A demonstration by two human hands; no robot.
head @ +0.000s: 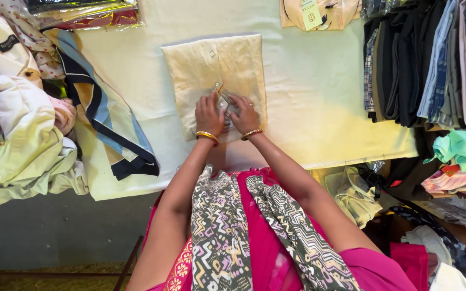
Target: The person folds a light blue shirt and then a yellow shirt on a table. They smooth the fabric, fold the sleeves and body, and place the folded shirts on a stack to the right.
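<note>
Folded cream shirt (214, 81), soft woven cotton, rectangular, flat on white cloth-covered table (319, 91). Left hand (209, 116), right hand (244, 114) at collar end; fingers together pinching small clear plastic piece (223, 98). Crinkly plastic-wrapped garments (82, 13) stacked at far left.

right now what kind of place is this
Likely a garment shop or packing room: both hands press a folded cream shirt on a cloth-covered table, beside stacked folded clothes and packaged garments.

A pale rectangular paper tag (310, 14) lies on a folded garment; glossy plastic-wrapped packages (84, 12) sit top left.
</note>
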